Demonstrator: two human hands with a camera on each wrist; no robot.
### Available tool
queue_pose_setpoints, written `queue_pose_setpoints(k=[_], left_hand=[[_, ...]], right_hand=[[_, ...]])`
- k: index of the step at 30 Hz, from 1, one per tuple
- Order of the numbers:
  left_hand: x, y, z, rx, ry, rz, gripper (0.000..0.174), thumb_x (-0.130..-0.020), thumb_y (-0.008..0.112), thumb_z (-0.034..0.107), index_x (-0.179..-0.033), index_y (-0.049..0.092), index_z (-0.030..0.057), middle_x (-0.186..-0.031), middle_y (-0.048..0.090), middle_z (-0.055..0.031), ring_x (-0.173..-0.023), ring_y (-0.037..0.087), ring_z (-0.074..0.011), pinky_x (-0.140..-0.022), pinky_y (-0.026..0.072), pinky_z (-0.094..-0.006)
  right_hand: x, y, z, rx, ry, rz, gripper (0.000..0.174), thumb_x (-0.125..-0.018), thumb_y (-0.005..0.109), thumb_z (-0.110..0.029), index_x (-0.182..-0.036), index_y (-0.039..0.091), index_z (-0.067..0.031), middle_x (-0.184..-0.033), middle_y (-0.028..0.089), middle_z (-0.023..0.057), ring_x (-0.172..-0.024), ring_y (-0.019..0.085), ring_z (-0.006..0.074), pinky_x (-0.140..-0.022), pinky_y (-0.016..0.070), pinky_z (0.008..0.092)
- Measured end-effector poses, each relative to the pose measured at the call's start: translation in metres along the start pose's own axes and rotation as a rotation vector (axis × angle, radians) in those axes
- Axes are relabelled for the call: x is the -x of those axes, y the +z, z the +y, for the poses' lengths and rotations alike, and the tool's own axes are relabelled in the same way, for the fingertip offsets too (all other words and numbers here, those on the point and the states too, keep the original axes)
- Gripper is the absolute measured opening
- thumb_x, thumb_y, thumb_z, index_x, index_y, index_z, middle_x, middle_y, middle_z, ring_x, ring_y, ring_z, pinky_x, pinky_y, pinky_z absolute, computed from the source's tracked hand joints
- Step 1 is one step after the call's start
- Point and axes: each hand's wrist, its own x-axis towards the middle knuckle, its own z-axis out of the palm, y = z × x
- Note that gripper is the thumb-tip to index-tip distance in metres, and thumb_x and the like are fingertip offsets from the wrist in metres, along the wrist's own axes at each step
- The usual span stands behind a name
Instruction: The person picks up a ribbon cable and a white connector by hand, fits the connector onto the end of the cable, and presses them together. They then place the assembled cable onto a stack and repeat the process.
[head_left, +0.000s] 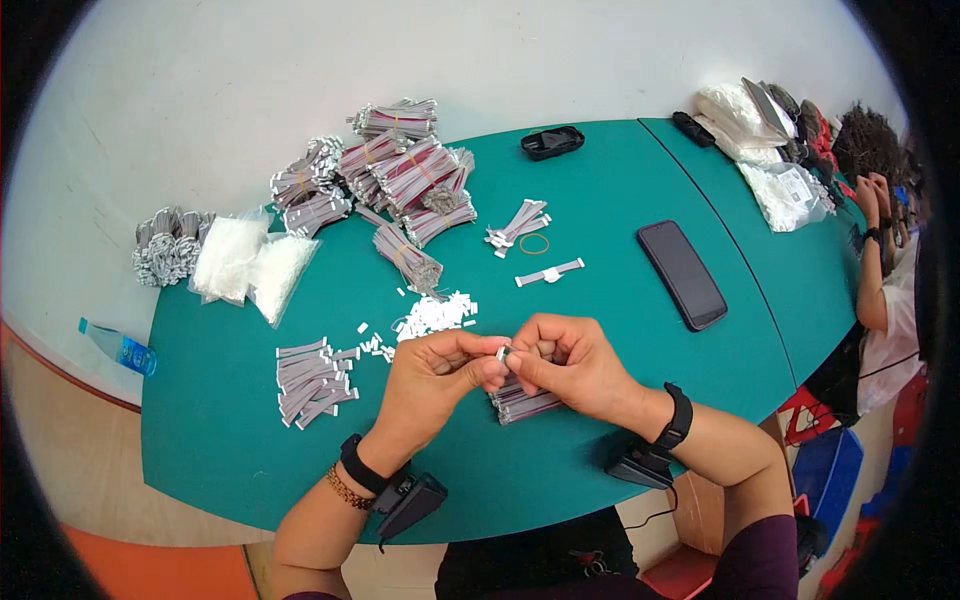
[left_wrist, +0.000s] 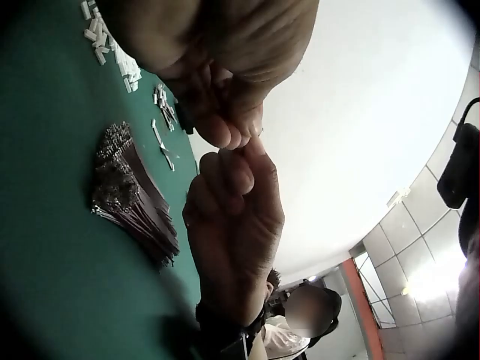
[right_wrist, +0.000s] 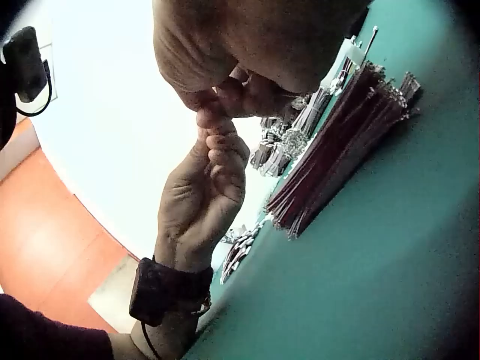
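My left hand (head_left: 430, 385) and right hand (head_left: 580, 365) meet over the near middle of the table. Between their fingertips they pinch a small white connector (head_left: 503, 353), largely hidden by the thumbs and fingers. In both wrist views the fingertips of the two hands touch. Below the right hand lies a bundle of grey and dark-red ribbon cables (head_left: 522, 402). Just beyond the hands is a heap of loose white connector housings (head_left: 437, 315). Left of the left hand, several grey ribbon cables with white ends (head_left: 315, 382) lie in a loose pile.
Tied cable bundles (head_left: 410, 175) are stacked at the back, beside clear bags of white parts (head_left: 230, 255). A phone (head_left: 683, 275), a rubber band (head_left: 534, 244), a single cable (head_left: 550, 272) and a black case (head_left: 552, 142) lie on the green table (head_left: 220, 430). Another person works at far right.
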Motion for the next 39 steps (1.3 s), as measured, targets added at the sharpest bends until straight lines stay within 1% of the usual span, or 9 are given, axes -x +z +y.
queue_pose_setpoints(k=[8, 14, 17, 20, 23, 26, 30, 36, 39], left_hand=[[-0.002, 0.002, 0.009, 0.036, -0.066, -0.022, 0.016, -0.082, 0.063, 0.004, -0.097, 0.060, -0.0028, -0.088, 0.065, -0.0103, -0.073, 0.060, -0.0125, -0.067, 0.0492, -0.0242], [-0.003, 0.001, 0.003, 0.148, -0.150, -0.015, 0.013, -0.085, 0.059, 0.004, -0.097, 0.057, -0.0001, -0.085, 0.061, -0.0062, -0.072, 0.057, -0.0108, -0.066, 0.0457, -0.0237], [-0.003, -0.001, 0.004, 0.127, -0.126, -0.041, 0.015, -0.085, 0.062, 0.008, -0.097, 0.057, 0.0004, -0.084, 0.062, -0.0047, -0.074, 0.056, -0.0080, -0.064, 0.0446, -0.0209], [-0.003, 0.000, 0.003, -0.012, -0.052, -0.019, 0.015, -0.085, 0.062, 0.009, -0.097, 0.058, 0.0013, -0.084, 0.062, -0.0038, -0.074, 0.056, -0.0073, -0.062, 0.0439, -0.0198], [-0.002, 0.006, 0.005, -0.065, -0.013, 0.034, 0.012, -0.085, 0.061, 0.007, -0.095, 0.058, 0.0008, -0.079, 0.061, -0.0038, -0.067, 0.054, -0.0079, -0.061, 0.0435, -0.0208], [-0.002, 0.005, 0.002, -0.074, 0.045, 0.042, 0.012, -0.085, 0.061, 0.008, -0.093, 0.059, 0.0006, -0.077, 0.061, -0.0036, -0.066, 0.053, -0.0078, -0.059, 0.0434, -0.0208], [-0.003, 0.003, 0.000, -0.025, 0.035, 0.054, 0.011, -0.086, 0.060, 0.009, -0.092, 0.059, 0.0006, -0.077, 0.060, -0.0033, -0.065, 0.053, -0.0081, -0.057, 0.0436, -0.0215], [-0.002, 0.004, -0.003, 0.067, -0.038, 0.050, 0.012, -0.087, 0.059, 0.010, -0.094, 0.057, 0.0009, -0.077, 0.059, -0.0036, -0.066, 0.054, -0.0088, -0.057, 0.0441, -0.0219], [-0.002, 0.004, -0.003, 0.093, -0.059, 0.047, 0.013, -0.087, 0.059, 0.011, -0.096, 0.057, 0.0011, -0.078, 0.059, -0.0041, -0.068, 0.055, -0.0093, -0.057, 0.0443, -0.0218]], right_hand=[[-0.002, 0.000, -0.002, 0.022, -0.049, -0.001, 0.012, -0.089, 0.057, -0.012, -0.085, 0.055, -0.0017, -0.067, 0.058, -0.0006, -0.060, 0.050, 0.0016, -0.052, 0.0392, 0.0176], [-0.004, 0.001, 0.002, 0.033, -0.063, 0.019, 0.013, -0.090, 0.055, -0.013, -0.085, 0.056, -0.0015, -0.069, 0.060, 0.0007, -0.061, 0.051, 0.0021, -0.054, 0.0393, 0.0177], [-0.004, -0.001, 0.003, 0.072, -0.044, 0.008, 0.013, -0.091, 0.055, -0.013, -0.085, 0.056, -0.0013, -0.070, 0.061, 0.0013, -0.063, 0.052, 0.0022, -0.055, 0.0398, 0.0180], [-0.004, -0.001, 0.004, 0.063, -0.023, -0.022, 0.012, -0.091, 0.054, -0.012, -0.086, 0.057, -0.0010, -0.072, 0.062, 0.0018, -0.064, 0.053, 0.0024, -0.056, 0.0406, 0.0180], [-0.005, -0.001, 0.003, 0.062, 0.006, -0.041, 0.011, -0.091, 0.054, -0.011, -0.087, 0.057, -0.0006, -0.074, 0.062, 0.0022, -0.066, 0.054, 0.0029, -0.058, 0.0414, 0.0180], [-0.005, 0.000, 0.001, 0.052, -0.002, -0.034, 0.011, -0.090, 0.054, -0.011, -0.089, 0.057, -0.0005, -0.075, 0.063, 0.0021, -0.067, 0.054, 0.0032, -0.059, 0.0418, 0.0181], [-0.004, 0.004, -0.003, -0.004, -0.027, -0.001, 0.011, -0.090, 0.054, -0.012, -0.090, 0.057, -0.0008, -0.075, 0.063, 0.0018, -0.064, 0.052, 0.0024, -0.057, 0.0408, 0.0178], [-0.003, 0.001, 0.003, 0.015, -0.017, 0.034, 0.012, -0.091, 0.054, -0.012, -0.090, 0.058, -0.0009, -0.074, 0.063, 0.0015, -0.058, 0.048, 0.0013, -0.053, 0.0387, 0.0169], [-0.003, 0.002, 0.001, 0.023, -0.009, 0.055, 0.012, -0.090, 0.054, -0.012, -0.089, 0.058, -0.0010, -0.073, 0.063, 0.0011, -0.058, 0.048, 0.0017, -0.052, 0.0391, 0.0172]])
